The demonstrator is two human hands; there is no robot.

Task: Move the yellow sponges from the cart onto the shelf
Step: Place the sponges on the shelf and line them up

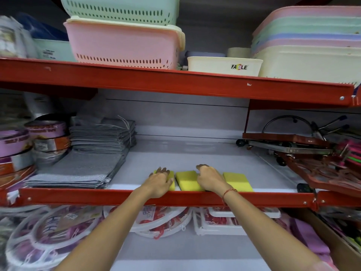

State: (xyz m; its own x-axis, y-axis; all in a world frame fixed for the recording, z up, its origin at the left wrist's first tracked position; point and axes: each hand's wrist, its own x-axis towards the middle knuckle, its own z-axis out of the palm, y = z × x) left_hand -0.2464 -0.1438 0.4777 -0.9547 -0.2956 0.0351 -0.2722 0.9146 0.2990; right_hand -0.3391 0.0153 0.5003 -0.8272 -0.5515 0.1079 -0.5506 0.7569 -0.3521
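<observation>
Lying lengthwise front-to-back, apparently: three yellow sponges (189,180).

Red-framed metal shelving (175,83) with pale grey boards, grey back panel (175,114), stacked pastel baskets (123,44) above

One head-worn wide-angle view faces a red-framed shelf (168,198) straight on from close range, looking forward and slightly down. Both forearms enter from 5 and 7 o'clock toward centre; an upper tier fills 12 o'clock, a lower tier 6 o'clock.
</observation>
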